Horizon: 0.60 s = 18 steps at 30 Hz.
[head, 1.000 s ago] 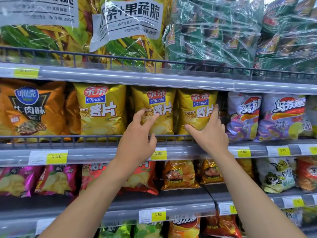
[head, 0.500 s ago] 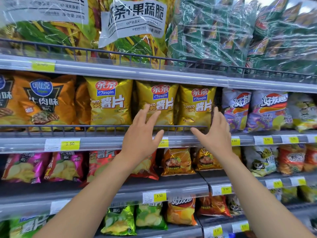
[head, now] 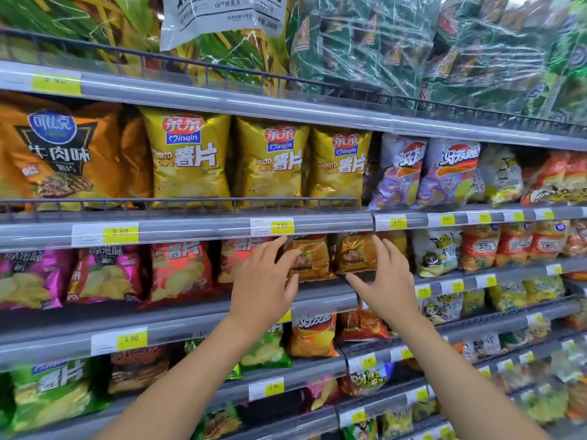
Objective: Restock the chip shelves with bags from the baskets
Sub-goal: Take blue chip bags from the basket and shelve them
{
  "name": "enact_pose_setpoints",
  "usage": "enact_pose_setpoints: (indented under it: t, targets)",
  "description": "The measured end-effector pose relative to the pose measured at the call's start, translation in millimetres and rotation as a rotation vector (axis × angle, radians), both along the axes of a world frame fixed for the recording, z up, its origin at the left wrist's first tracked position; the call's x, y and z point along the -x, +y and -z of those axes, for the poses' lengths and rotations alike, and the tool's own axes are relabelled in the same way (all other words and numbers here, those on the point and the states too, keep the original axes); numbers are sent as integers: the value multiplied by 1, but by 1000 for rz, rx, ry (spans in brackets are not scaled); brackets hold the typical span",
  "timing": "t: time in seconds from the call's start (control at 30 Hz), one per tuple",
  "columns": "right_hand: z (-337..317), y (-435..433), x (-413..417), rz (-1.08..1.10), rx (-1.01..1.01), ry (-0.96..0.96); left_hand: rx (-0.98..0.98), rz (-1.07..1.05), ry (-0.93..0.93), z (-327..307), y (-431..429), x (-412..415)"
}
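The fingers of the left hand are straight and fanned apart, holding nothing. Their tips lie over the left edge of an orange bag, though I cannot tell whether they touch the foil. The right hand mirrors it: its fingers are spread, the thumb is stretched low toward the left hand, and the tips lie over the right edge of a second orange bag without gripping it. These two bags stand upright side by side in the gap between the hands. The pose frames the pair from both sides, probably to square them up or press them back so their fronts face out evenly.

Just above the fingertips runs the shelf rail with its price tag. Above that, a low wire guard keeps three yellow bags from sliding forward. They stand full and level, so that row looks stocked. Left of the left hand, red bags lean on the same tier as the orange ones. Right of the right hand sit white bags with a cartoon face. Below the wrists, further shelves hold more packs.

No basket shows in the view and neither hand carries a bag, so the step in hand seems to be tidying, with fetching the next bag yet to come.
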State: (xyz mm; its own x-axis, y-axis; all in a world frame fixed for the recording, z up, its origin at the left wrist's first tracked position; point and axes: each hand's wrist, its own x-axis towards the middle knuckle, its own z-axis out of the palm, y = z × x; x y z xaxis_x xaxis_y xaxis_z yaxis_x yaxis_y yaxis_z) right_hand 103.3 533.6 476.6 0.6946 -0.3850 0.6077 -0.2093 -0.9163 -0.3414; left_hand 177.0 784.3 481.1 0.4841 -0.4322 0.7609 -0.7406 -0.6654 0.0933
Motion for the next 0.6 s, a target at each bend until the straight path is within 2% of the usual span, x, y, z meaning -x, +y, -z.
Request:
enact_pose_setpoints:
  t: [0.2,0.3,0.47,0.6]
  targets:
    - [38,-35,-17,-5,-170,178,-150,-55,371,32,-28,-10]
    - [53,-63,-34,-16,-266,233,-143,-73,542,45,-51,-25]
    - [62,-122,-75,-66,-345,297,-38,-200,711,61,-100,-61]
    - [61,-161,-119,-45,-341,354,37,-339,749,71,-135,-94]
